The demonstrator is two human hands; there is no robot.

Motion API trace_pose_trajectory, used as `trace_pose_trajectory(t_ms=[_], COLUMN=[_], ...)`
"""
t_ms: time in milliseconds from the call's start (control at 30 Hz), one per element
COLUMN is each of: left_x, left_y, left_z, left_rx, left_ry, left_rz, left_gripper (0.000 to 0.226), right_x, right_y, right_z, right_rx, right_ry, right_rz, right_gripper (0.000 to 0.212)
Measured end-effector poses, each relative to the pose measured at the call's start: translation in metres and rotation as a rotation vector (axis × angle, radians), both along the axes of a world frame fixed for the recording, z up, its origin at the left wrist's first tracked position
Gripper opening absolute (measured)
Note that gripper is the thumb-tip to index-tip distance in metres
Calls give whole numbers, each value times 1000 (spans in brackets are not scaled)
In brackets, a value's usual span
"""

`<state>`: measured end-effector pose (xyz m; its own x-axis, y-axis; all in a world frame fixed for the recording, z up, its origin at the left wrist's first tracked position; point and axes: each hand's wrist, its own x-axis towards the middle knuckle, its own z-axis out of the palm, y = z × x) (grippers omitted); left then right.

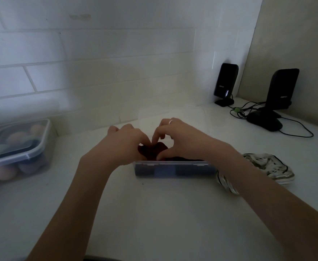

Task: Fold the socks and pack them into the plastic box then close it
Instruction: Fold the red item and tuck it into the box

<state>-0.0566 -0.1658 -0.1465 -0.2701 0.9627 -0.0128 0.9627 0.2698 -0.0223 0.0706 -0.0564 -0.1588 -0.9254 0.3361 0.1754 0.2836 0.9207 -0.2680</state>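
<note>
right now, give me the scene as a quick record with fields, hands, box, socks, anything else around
left hand: pressing the dark red sock into the box
right hand: fingers curled on the same sock
plastic box: open, on the white counter
striped socks: loose, right of the box
lidded container: far left, closed
speakers: back right corner

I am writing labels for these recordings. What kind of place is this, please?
Probably a home desk or counter in a corner. A white brick-pattern wall stands behind, two black speakers with a mouse sit at the right, and a lidded storage container at the left.
</note>
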Motion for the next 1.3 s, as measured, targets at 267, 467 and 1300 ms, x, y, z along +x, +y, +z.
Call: trace_pose_trajectory(t_ms=[267, 467, 1300], left_x=[-1, 2, 37], left_y=[14, 22, 32], left_z=[3, -1, 2], left_rx=[-189, -176, 359], left_ry=[-1, 29, -279], left_rz=[8, 23, -114], left_gripper=[37, 37, 18], right_x=[2, 0, 97], right_y=[-1, -6, 57], right_z=[2, 1, 36], right_rx=[248, 238, -223], right_ry=[-260, -322, -409], right_rz=[-34, -64, -394], right_gripper=[42, 33, 45])
